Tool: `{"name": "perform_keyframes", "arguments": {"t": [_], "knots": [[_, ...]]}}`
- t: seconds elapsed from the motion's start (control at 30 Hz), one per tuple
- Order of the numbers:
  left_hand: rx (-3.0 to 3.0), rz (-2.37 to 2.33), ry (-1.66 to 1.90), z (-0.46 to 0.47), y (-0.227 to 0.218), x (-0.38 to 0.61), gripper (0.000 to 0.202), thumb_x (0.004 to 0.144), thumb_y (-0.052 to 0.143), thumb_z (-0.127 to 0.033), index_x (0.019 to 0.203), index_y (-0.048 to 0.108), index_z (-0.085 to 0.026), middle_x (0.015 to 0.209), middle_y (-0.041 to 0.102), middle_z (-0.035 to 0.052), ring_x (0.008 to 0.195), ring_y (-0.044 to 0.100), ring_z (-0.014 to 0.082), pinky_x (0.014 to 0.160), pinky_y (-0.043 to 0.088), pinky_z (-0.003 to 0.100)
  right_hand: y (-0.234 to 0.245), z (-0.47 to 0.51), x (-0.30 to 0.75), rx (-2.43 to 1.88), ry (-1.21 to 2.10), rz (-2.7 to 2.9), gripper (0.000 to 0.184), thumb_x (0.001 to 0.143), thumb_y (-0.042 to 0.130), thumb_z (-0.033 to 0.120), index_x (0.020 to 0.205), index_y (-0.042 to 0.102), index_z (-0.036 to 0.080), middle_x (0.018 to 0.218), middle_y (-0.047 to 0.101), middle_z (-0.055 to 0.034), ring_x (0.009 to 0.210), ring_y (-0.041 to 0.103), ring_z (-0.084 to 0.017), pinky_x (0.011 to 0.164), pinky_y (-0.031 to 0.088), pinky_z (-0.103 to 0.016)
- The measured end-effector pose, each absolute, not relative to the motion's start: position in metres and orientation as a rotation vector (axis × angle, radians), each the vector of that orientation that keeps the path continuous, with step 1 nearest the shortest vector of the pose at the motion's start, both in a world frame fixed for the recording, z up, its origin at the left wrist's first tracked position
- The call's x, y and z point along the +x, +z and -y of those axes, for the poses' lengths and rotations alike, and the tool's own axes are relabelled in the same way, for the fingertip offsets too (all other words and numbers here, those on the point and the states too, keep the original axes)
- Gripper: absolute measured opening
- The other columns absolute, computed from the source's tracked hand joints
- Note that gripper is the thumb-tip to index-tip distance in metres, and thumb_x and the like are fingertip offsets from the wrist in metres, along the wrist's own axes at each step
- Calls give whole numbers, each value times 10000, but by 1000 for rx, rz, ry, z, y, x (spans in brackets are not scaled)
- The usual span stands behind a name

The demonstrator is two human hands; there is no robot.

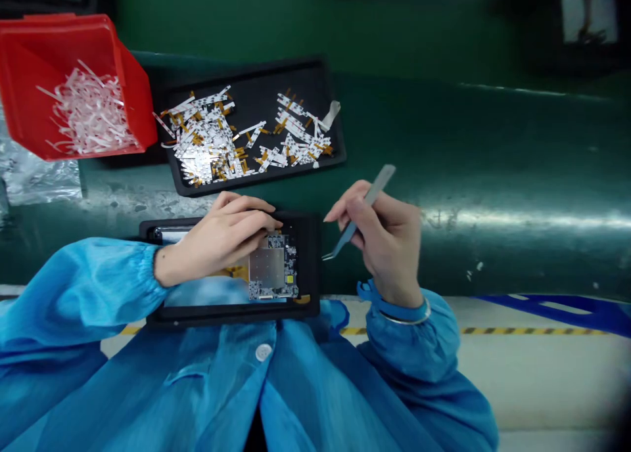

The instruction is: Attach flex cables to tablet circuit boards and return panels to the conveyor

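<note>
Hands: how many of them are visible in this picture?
2. The left hand lies over the nearer black tray, fingertips at the circuit board's upper edge; the right hand, to the tray's right, holds tweezers. No other hand shows.

From my end this is pretty clearly an electronics assembly workshop: I've got a shiny dark-green bench top [517, 150], a rectangular black tray [256, 100] of white-and-amber flat strips [204, 143], a chip-studded circuit board [271, 268], a blue button-up smock [221, 393] and yellow-and-black striped tape [532, 332].
</note>
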State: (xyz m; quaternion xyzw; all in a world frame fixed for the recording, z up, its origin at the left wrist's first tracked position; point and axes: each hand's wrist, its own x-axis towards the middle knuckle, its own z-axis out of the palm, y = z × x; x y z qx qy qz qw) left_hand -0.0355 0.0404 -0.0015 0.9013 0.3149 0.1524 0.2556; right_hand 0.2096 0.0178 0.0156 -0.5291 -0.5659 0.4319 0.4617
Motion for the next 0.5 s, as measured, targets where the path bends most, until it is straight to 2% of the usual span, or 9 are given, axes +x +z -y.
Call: {"name": "perform_keyframes", "arguments": {"t": [0.07, 0.17, 0.27, 0.37, 0.5], "knots": [[2469, -880, 453, -41, -2, -33, 140, 1032, 474, -242, 1085, 599, -207, 1111, 711, 31, 1120, 619, 178, 884, 399, 315, 8, -18, 204, -1327, 1187, 1267, 414, 981, 536, 499, 690, 583, 208, 608, 527, 38, 381, 422, -36, 326, 288, -197], [2548, -917, 512, -43, -3, -26, 121, 1017, 514, -268, 1043, 603, -192, 985, 695, 33, 962, 602, 183, 772, 407, 301, 3, -20, 197, -1305, 1308, 1192, 375, 941, 569, 554, 769, 499, 229, 643, 586, 65, 365, 500, -40, 317, 347, -173], [2524, -927, 524, -44, -4, -18, 99, 1009, 499, -223, 967, 579, -183, 863, 657, 19, 806, 551, 163, 682, 422, 269, 1, -22, 194, -1284, 1373, 1188, 361, 921, 594, 559, 806, 493, 232, 663, 616, 70, 388, 547, -49, 338, 404, -167], [2439, -970, 538, -42, -5, -14, 89, 993, 497, -191, 918, 546, -185, 813, 614, -1, 690, 518, 125, 605, 404, 243, -3, -22, 194, -1283, 1402, 1190, 383, 913, 594, 576, 794, 501, 224, 647, 611, 71, 382, 544, -46, 336, 413, -162], [2347, -1017, 565, -38, -5, -14, 68, 974, 517, -188, 911, 544, -189, 803, 606, -9, 662, 533, 108, 588, 415, 232, -9, -22, 194, -1268, 1417, 1177, 387, 912, 595, 576, 790, 497, 222, 635, 603, 73, 375, 539, -43, 328, 407, -162]]}}
